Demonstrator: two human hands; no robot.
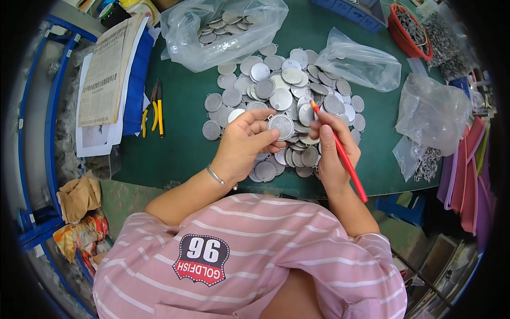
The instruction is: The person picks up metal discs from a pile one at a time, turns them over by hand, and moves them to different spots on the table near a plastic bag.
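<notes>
Head view: left hand holds disc, right hand beside.

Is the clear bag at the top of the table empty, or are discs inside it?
Not empty. The clear bag holds a heap of grey discs, visible through the plastic.
</notes>
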